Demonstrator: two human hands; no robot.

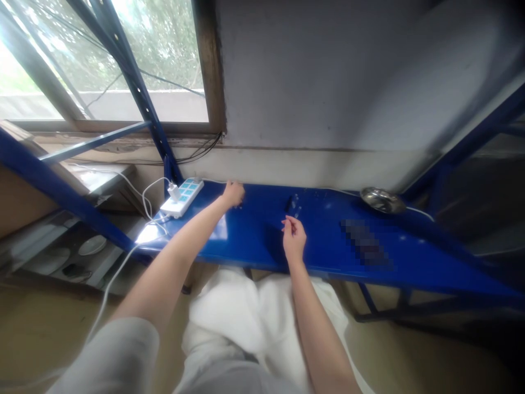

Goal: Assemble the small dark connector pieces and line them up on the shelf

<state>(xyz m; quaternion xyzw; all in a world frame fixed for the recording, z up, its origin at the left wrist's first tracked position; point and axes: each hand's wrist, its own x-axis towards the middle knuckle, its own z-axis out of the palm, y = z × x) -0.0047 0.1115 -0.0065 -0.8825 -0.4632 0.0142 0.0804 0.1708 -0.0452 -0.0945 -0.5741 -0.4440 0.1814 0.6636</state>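
Observation:
My left hand (234, 194) reaches to the back of the blue tabletop (254, 235), its fingers curled down close to the surface. Tiny clear bits lie just beside those fingers; what is in them is hidden. Nearer to me, my right hand (294, 235) is held above the table with thumb and fingertips pinched together. Anything in that pinch is too small to make out. Just beyond it are several small clear pieces (296, 203) and a thin black object (289, 204) whose kind I cannot tell.
At the left end lies a white power strip (182, 198) with a plug (174, 191) and trailing cables. A shiny metal dish (382, 200) sits at the back right. A pixelated dark patch covers something in front of it. Blue metal posts (141, 93) frame the table.

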